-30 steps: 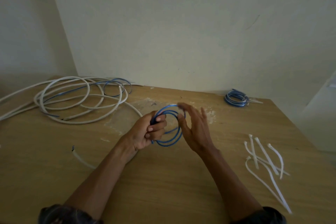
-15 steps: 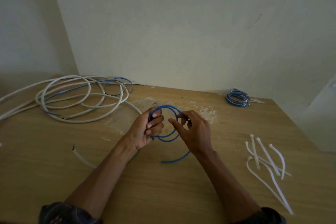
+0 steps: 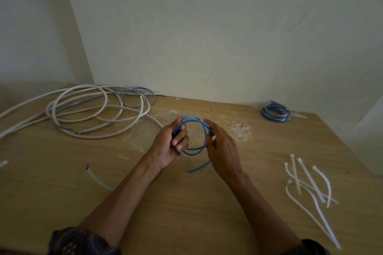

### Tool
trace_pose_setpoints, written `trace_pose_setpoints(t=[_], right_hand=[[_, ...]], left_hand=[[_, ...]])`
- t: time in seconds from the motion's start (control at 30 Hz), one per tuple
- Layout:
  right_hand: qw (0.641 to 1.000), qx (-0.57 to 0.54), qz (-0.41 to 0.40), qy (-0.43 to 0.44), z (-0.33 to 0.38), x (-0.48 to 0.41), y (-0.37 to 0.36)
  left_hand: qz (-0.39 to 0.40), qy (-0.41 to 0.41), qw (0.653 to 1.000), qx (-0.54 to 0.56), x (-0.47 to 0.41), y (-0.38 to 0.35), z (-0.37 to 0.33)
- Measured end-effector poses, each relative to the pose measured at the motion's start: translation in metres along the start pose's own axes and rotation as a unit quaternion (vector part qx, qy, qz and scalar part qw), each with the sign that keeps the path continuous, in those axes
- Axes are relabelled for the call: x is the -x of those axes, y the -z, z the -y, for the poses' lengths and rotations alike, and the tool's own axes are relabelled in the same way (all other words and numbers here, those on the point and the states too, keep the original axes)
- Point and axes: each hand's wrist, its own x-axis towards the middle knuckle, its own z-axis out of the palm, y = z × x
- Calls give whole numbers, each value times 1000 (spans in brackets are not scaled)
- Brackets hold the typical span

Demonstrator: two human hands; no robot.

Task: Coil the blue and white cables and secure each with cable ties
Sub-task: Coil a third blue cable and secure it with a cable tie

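Observation:
My left hand (image 3: 169,145) grips one side of a small coil of blue cable (image 3: 193,122) above the middle of the wooden table (image 3: 186,203). My right hand (image 3: 221,147) touches the coil's right side with its fingers stretched out along the loop. A loose blue tail (image 3: 199,168) hangs below the hands. A large tangle of white cable (image 3: 87,109) with another blue cable (image 3: 132,94) through it lies at the back left. Several white cable ties (image 3: 306,182) lie at the right.
A finished blue coil (image 3: 274,112) bound with a tie sits at the back right by the wall. A short white cable end (image 3: 97,178) lies at the front left. The table's right edge runs close to the ties.
My right hand opened from a pinch to stretched fingers along the coil's right side. The coil has another turn and the loose tail is shorter. My left hand kept its grip.

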Motion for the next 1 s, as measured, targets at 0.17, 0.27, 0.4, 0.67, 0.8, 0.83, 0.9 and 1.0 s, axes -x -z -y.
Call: trace_pose_setpoints(t=[0.17, 0.27, 0.4, 0.67, 0.8, 0.83, 0.9, 1.0], right_hand=[[978, 204, -45, 9, -10, -6, 0], [996, 68, -28, -41, -16, -6, 3], [974, -193, 46, -110, -8, -2, 3], [928, -300, 127, -183, -2, 4, -6], [940, -245, 143, -187, -2, 8, -19], [948, -226, 145, -172, -4, 8, -20], [959, -192, 151, -143, -6, 8, -17], [968, -159, 154, -118, -13, 7, -12]], left_hand=[[46, 29, 998, -28, 2, -3, -1], [68, 68, 995, 23, 1, -2, 2], [47, 62, 995, 68, -4, 4, 4], [2, 10, 997, 77, -7, 12, 4], [-28, 22, 997, 72, -9, 15, 11], [-38, 26, 997, 61, -9, 15, 13], [-53, 32, 997, 36, -10, 16, 18], [-77, 32, 997, 3, -11, 15, 24]])
